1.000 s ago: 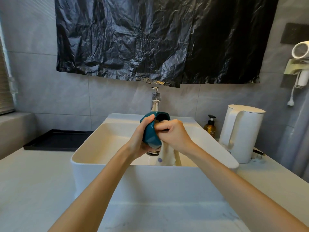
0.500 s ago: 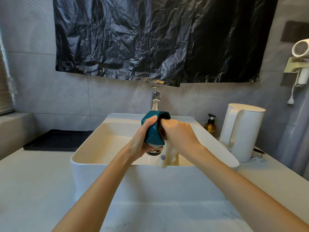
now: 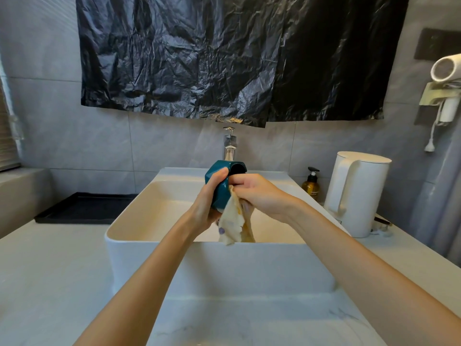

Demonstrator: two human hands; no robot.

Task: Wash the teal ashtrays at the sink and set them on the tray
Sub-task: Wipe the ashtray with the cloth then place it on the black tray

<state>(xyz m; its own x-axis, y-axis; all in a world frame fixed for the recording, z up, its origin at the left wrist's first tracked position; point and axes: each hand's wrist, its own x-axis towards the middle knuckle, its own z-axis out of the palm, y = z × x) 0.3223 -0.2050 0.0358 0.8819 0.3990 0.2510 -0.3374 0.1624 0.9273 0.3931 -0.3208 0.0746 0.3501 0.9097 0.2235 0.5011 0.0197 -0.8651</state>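
A teal ashtray (image 3: 220,193) is held on edge above the white sink basin (image 3: 199,260), its hollow facing right. My left hand (image 3: 207,208) grips it from the left, thumb across the top rim. My right hand (image 3: 257,196) pinches a cream cloth (image 3: 232,227) against the ashtray's open side, with the fingertips reaching into the hollow. The cloth hangs down below both hands. The black tray (image 3: 82,208) lies on the counter at the left of the sink. I see no other ashtray.
A chrome tap (image 3: 230,146) rises behind the ashtray. At the right stand an amber soap bottle (image 3: 311,186) and a white kettle (image 3: 356,193). A black plastic sheet (image 3: 237,56) covers the wall above. A hair dryer (image 3: 446,78) hangs at far right.
My right hand has shifted the cloth lower on the ashtray, and more cloth now hangs out below. The ashtray has stayed above the basin in my left hand.
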